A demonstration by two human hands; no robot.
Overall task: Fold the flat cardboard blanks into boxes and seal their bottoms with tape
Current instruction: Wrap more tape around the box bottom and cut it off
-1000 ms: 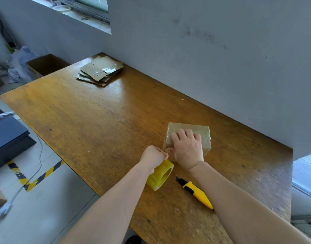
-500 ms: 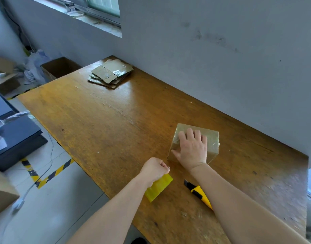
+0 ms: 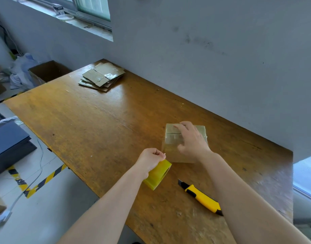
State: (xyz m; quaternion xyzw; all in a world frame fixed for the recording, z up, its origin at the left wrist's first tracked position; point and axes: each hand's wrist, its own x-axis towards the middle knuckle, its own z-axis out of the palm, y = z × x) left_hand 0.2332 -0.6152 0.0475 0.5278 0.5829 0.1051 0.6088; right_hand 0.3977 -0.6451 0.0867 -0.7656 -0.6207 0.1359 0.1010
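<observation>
Moved: your right hand [image 3: 191, 141] has slid from the middle of the cardboard box [image 3: 170, 138] toward its far edge, and the tape roll [image 3: 158, 175] has turned, so its hollow core now shows.
Right hand: fingers spread and laid flat over the top, thumb on the near face. I judge that it presses the flaps down and keeps the box from sliding.
Left hand [image 3: 152, 160]: closed in a fist, clamped on the yellow tape roll, just beside the near corner of the box.
Box: stands on the counter [image 3: 98, 129], flap seam upward with shiny tape across it.
Utility knife [image 3: 202, 198]: lies near your right forearm, probably ready for cutting the tape.
Flat blanks [image 3: 102, 77]: stacked at the far corner, well apart.
</observation>
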